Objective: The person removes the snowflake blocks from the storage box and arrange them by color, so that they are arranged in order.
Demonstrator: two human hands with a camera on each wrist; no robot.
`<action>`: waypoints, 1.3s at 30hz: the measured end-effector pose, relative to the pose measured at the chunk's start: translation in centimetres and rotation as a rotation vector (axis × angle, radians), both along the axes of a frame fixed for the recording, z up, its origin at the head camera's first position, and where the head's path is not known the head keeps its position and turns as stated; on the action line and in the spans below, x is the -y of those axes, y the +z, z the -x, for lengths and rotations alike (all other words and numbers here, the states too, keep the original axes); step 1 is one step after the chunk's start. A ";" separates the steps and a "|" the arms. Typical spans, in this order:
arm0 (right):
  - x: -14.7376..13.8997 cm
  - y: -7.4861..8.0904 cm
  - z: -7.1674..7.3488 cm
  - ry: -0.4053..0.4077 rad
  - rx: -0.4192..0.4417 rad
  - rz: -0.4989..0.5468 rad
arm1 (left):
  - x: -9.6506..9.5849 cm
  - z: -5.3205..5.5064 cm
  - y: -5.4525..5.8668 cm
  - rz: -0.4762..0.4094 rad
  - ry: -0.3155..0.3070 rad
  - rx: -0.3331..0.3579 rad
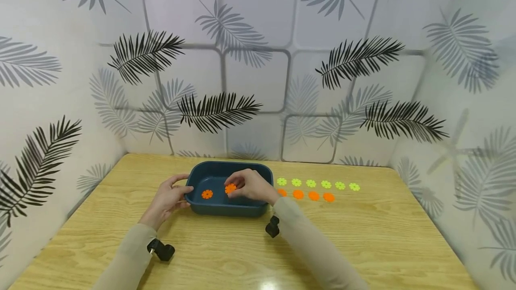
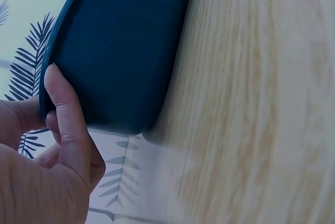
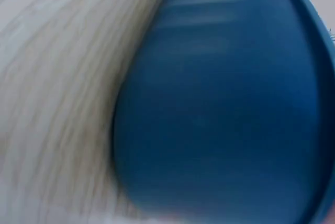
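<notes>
A dark blue rectangular basin (image 1: 230, 210) with rounded corners stands on the wooden table. At its left end my left hand (image 1: 168, 198) holds the rim between thumb and fingers; the left wrist view shows the fingers (image 2: 70, 114) against the outer wall. Over the inside of the basin, my right hand (image 1: 251, 186) pinches an orange flower-shaped disc (image 1: 230, 189) between thumb and fingertips. Another orange disc (image 1: 207, 194) lies on the basin floor, toward the left. In the right wrist view the basin's blurred outer wall (image 3: 220, 109) fills most of the picture.
Right of the basin, a row of several yellow-green flower-shaped discs (image 1: 311, 183) lies behind a row of several orange discs (image 1: 313, 196). My right forearm passes close in front of the orange row's left end. A leaf-patterned wall (image 1: 258, 75) borders the table's back.
</notes>
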State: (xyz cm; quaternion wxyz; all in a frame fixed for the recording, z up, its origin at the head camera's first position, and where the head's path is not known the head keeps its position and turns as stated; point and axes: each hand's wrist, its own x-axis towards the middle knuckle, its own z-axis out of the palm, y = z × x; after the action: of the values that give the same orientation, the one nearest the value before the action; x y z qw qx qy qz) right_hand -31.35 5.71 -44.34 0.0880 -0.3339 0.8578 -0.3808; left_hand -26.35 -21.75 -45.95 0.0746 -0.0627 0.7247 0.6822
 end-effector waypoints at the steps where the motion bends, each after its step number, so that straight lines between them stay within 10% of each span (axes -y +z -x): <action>1: -0.3 0.2 0.0 -0.008 -0.002 0.008 | 0.0 0.0 0.0 0.002 0.001 0.000; 20: -7.2 1.2 -0.7 -0.095 0.168 0.220 | -0.1 0.0 -0.1 -0.002 0.016 0.005; 39: -13.6 0.3 -0.9 -0.217 0.129 0.174 | -0.2 -0.1 0.1 -0.013 0.019 0.009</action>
State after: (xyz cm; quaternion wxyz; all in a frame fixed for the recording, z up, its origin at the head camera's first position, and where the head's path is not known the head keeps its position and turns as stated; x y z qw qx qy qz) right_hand -30.43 19.34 -44.07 0.0719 -0.2206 0.8450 -0.4818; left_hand -26.22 -21.51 -45.84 0.0719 -0.0724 0.7193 0.6871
